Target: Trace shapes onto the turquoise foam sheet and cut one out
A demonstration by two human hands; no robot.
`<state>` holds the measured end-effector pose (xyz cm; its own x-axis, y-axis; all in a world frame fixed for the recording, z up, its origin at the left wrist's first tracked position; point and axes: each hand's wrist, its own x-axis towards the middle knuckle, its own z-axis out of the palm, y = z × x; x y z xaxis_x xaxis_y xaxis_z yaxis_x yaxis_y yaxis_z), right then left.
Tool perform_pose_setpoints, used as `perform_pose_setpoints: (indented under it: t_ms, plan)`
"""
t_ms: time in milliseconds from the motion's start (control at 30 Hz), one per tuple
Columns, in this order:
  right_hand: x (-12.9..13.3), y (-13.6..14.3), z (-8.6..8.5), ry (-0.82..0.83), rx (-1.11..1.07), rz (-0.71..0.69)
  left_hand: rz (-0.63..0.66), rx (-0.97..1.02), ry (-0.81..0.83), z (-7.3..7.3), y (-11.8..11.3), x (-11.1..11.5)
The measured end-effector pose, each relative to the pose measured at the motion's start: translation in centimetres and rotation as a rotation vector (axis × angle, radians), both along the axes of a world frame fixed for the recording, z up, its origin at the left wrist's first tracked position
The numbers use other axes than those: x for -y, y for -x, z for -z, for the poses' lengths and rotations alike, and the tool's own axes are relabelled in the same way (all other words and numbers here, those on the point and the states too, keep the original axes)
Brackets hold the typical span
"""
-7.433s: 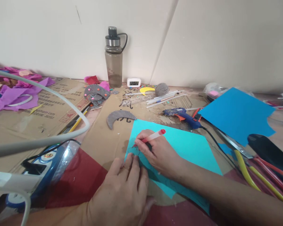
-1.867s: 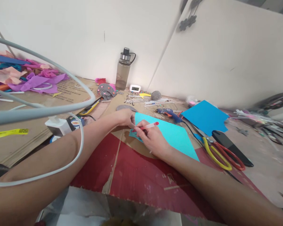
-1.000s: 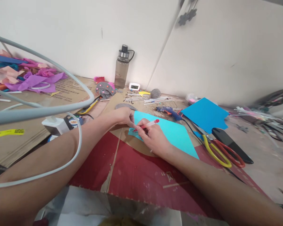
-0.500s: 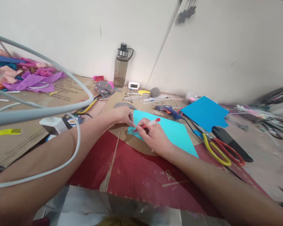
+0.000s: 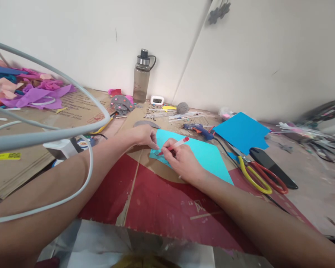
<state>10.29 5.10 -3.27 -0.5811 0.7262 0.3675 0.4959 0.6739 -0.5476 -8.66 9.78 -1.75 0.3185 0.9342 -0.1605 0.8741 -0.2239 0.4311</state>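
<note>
My right hand [image 5: 182, 160] is closed round a red pen [image 5: 181, 142] with a pale barrel and red end. Its tip touches the near left corner of a turquoise sheet of paper [image 5: 209, 156], where small dark drawn lines show. On the sheet's left edge, my left hand [image 5: 146, 136] presses with thumb and fingers, gripping the paper there; part of its fingers is hidden. Beneath the sheet lies a red and brown cardboard [image 5: 156, 201]. A grey felt piece [image 5: 146, 123] sits just behind my left hand.
Scissors [image 5: 257, 175] with yellow and red handles, a black phone [image 5: 273, 167] and blue card [image 5: 241, 130] lie to the right. Behind stand a glue gun [image 5: 199, 130], a bottle [image 5: 141, 80] and a small clock [image 5: 157, 100]. A white cable [image 5: 91, 167] crosses my left forearm.
The view has shifted slightly, so everything sits a little further left. Both hands keep nearly the same place on the paper, with the pen tip still at the corner.
</note>
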Motion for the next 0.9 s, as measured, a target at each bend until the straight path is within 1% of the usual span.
perform_pose_setpoints:
  t_ms: [200,300,367,433,533,633,767,833,900]
  plan:
    - [0.0,0.0,0.1,0.021,-0.013,0.012,-0.011,0.006,0.025,-0.6,-0.3,0.3]
    - [-0.1,-0.2,-0.1,0.076,-0.066,0.029,-0.025,0.03,0.017,-0.9,-0.3,0.7]
    - [-0.3,-0.6,-0.4,0.143,-0.172,0.052,-0.024,0.046,0.017,-1.0,-0.3,1.1]
    - [-0.6,-1.2,-1.0,0.198,-0.338,0.078,-0.015,0.079,-0.007,-1.0,-0.4,1.4]
    - [-1.3,-2.6,-2.1,0.205,-0.562,0.116,-0.016,0.134,-0.107,-0.6,-0.6,1.5]
    - [-2.1,-4.1,-2.5,0.194,-0.65,0.177,-0.05,0.141,-0.219,0.0,-1.0,1.3]
    - [-3.1,-5.9,-2.5,0.164,-0.753,0.199,-0.034,0.141,-0.308,0.7,-1.6,1.0]
    - [-3.3,-6.7,-2.6,0.137,-0.8,0.19,-0.028,0.144,-0.329,0.7,-1.7,1.0]
    - [-3.3,-7.4,-2.9,0.115,-0.841,0.19,-0.034,0.146,-0.344,0.2,-1.7,1.3]
